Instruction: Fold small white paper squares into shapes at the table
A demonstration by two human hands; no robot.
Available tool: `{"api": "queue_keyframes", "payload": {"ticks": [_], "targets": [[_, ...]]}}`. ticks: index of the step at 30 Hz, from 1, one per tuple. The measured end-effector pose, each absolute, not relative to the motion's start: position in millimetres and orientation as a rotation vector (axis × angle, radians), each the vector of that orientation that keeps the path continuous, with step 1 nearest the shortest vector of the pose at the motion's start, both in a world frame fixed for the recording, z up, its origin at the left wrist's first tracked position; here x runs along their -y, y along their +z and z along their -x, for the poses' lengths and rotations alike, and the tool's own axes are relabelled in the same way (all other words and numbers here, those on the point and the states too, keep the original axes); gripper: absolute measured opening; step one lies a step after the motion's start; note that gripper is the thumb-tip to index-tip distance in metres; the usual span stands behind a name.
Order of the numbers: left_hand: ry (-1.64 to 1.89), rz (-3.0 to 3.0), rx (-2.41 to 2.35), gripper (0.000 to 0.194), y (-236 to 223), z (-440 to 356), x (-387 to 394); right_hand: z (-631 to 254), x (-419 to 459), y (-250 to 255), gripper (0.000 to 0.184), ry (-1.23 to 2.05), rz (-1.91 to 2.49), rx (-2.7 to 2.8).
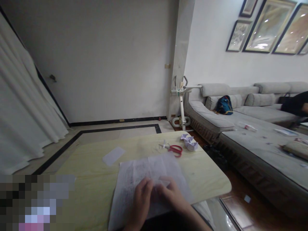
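Both hands meet over a large creased sheet of paper (134, 170) with faint printing. My right hand (171, 192) is closed, pinching a small white folded paper (164, 183) whose edge shows between thumb and fingers. Close beside it, my left hand (143, 190) has its fingers pressed together at the other side of the folded paper; blur hides exactly where they touch it. Beyond the sheet lie red-handled scissors (176, 150), with small clear scraps near the blades. Folded white paper shapes (191, 144) stand at the far right corner of the table.
A loose white paper slip (114, 156) lies on the pale yellow table (89, 183), left of the sheet. A grey sofa (245, 141) with a blue backpack (224, 105) runs along the right. White exercise equipment (182, 107) stands behind the table. A person's dark sleeve (295, 104) shows far right.
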State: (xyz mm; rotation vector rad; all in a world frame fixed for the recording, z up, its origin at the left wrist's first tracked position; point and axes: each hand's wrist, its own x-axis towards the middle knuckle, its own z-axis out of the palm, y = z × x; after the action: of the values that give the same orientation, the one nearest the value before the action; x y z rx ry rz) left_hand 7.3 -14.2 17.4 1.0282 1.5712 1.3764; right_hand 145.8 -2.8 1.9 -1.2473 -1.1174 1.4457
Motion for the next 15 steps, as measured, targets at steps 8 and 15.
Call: {"api": "queue_keyframes", "payload": {"ticks": [8,15], "targets": [[1.376,-1.014,-1.611,0.022,15,-9,14,-144,2,12,0.048,1.381,1.298,1.18],[1.394,-0.958,-1.621,0.032,15,-8,12,-141,-1,33,0.037,1.363,1.25,1.306]]}}
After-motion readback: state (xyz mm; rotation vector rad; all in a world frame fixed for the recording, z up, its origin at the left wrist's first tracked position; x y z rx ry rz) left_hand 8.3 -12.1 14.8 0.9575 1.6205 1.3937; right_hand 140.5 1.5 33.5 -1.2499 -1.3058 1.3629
